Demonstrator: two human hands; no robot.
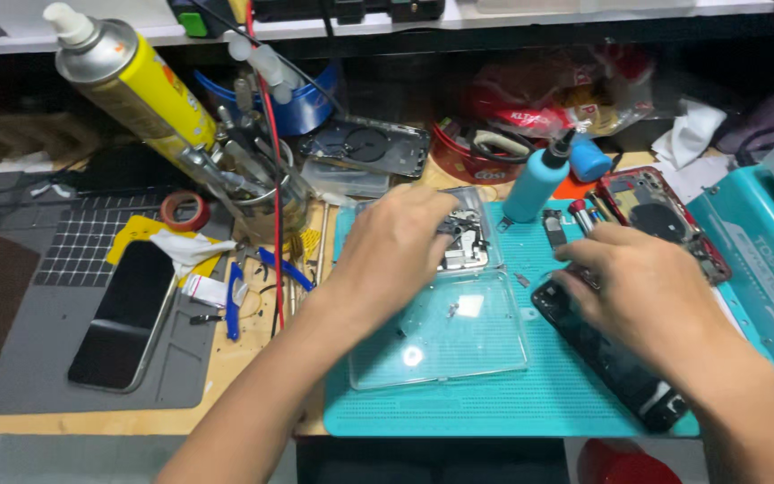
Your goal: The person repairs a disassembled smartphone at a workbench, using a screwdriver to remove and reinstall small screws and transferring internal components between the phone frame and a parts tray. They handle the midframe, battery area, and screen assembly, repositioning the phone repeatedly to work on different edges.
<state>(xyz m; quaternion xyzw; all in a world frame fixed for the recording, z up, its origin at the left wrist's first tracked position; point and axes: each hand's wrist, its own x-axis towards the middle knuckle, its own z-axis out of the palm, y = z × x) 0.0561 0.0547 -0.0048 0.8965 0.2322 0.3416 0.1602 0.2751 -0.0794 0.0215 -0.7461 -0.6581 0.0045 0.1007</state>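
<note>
At the middle of the frame my left hand (pixel 393 246) reaches into a clear plastic tray (pixel 441 345), fingers curled down and pinching at a cluster of small metal phone parts (pixel 468 244) in the tray's upper section; whether a piece is actually gripped, I cannot tell, since the knuckles hide the fingertips. At right my right hand (pixel 642 291) lies flat, fingers pressed together, on an opened black phone (pixel 615 363) that sits at an angle on the teal work mat (pixel 512 408), on the table. A red phone housing (pixel 660 220) lies just above that hand, and a blue squeeze bottle (pixel 537 184) stands upright near the tray's upper right corner. At left a dark phone (pixel 127 314) rests on a grey mat (pixel 20 358); a yellow spray can (pixel 127 76) leans at upper left. The risk, as I judge it: loose screws (pixel 451 310) on the tray floor could scatter if my wrist nudges the light tray, and my left forearm could knock over the nearby metal cup of tools (pixel 257 193).
</note>
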